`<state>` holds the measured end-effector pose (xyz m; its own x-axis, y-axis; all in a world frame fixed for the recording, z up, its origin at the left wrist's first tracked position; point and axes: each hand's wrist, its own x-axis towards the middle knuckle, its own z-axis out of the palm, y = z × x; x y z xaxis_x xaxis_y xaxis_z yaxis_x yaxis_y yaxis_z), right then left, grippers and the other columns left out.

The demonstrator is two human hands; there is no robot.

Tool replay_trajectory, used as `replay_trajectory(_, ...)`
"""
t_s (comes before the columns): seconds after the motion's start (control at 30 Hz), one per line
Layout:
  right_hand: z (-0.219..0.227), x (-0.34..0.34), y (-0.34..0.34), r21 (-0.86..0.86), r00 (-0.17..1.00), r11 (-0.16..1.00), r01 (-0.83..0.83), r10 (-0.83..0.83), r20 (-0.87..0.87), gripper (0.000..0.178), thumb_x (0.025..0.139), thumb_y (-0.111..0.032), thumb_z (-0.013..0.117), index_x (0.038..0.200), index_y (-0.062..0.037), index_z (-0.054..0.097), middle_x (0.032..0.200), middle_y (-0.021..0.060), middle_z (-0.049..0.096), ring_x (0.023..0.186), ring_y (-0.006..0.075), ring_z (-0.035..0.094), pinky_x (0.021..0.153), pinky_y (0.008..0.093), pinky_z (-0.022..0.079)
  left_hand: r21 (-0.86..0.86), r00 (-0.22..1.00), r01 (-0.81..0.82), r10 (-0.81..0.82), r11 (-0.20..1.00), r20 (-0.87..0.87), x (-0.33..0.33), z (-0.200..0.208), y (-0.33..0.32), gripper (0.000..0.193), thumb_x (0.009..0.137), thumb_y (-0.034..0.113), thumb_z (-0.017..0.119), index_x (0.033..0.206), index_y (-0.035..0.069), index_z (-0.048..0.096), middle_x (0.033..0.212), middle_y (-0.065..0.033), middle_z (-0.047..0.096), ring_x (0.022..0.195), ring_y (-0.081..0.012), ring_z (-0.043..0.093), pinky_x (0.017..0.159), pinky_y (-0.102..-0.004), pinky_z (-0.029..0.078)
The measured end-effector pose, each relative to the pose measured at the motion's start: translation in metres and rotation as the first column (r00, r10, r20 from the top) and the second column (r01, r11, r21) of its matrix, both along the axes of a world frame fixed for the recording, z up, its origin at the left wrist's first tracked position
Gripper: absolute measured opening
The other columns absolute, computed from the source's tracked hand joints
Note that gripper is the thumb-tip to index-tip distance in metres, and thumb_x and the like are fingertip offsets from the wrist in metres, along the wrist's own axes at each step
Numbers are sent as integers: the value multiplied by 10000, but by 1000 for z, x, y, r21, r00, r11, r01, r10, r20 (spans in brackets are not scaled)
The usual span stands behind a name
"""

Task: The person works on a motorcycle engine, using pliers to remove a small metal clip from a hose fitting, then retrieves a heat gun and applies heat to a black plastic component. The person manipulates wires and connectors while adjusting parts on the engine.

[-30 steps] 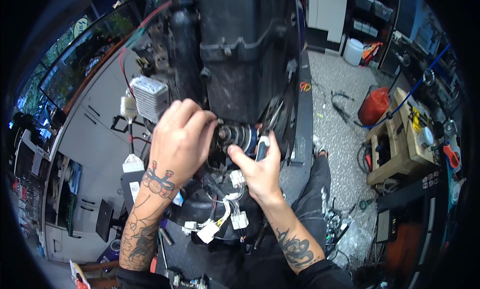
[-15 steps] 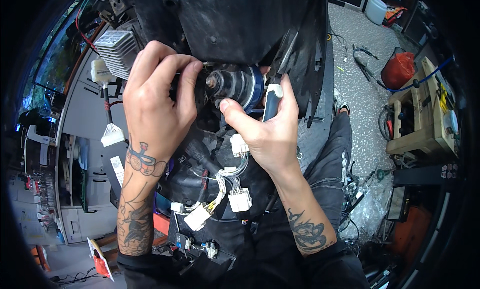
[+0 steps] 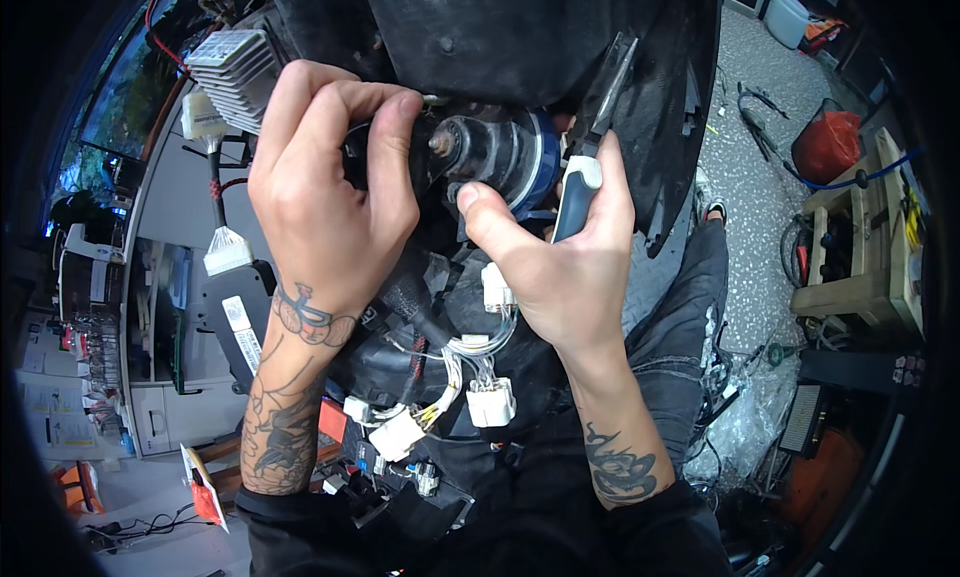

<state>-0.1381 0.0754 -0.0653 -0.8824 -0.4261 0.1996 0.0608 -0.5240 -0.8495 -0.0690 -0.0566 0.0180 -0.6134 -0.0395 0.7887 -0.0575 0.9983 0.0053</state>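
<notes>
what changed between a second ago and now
The view shifted, so the black, blue-banded cylinder appears higher and larger. Nothing was visibly grasped or released: the right hand still holds grey-handled metal pliers beside it; the left hand stays near its other end.

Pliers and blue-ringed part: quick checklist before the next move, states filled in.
1. Right hand grip on pliers: ok, handle in hand.
2. Pliers' jaws pointing away from blue-ringed part: ok.
3. Right thumb pressing that part: cannot tell; it overlaps its near edge.
4. Left hand grip: cannot tell whether the fingertips pinch anything.
5. White connectors tucked away: not ok, splayed on their wires below the hands.
</notes>
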Motion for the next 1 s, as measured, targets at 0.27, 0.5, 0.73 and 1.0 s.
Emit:
replay_trajectory(0.27,-1,-5,2,-19,993,1000,6,-8,-114,648,840,14,879,1383,137,548,1135,104,746,989,137,732,929,288,598,-61,999,-37,37,997,-6,-4,-1,6,84,943,-4,803,916,-21,725,884,-95,661,766,-224,661,673,-317,516)
replay_trajectory(0.5,-5,-5,-5,-48,996,999,13,-17,-91,579,787,-38,888,1245,17,538,1021,74,714,879,134,716,791,309,599,-168,999,-35,33,985,-18,-5,-1,3,150,877,-39,825,898,-18,678,886,-111,615,725,-264,639,611,-352,519)
replay_trajectory(0.73,2,-4,1,7,997,999,-37,38,-60,583,782,-31,891,1234,19,526,993,66,708,868,129,713,768,306,594,-147,998,-58,58,987,-3,-5,-5,5,160,875,-56,817,886,-21,661,886,-119,611,736,-280,635,612,-361,515)
replay_trajectory(1.0,-5,-6,3,-21,973,1000,9,-13,-230,619,836,34,878,1336,184,546,1044,84,761,884,109,725,833,273,606,-74,999,-38,40,997,22,-7,-4,4,154,889,-64,818,888,-30,668,864,-113,637,738,-256,640,637,-334,510)
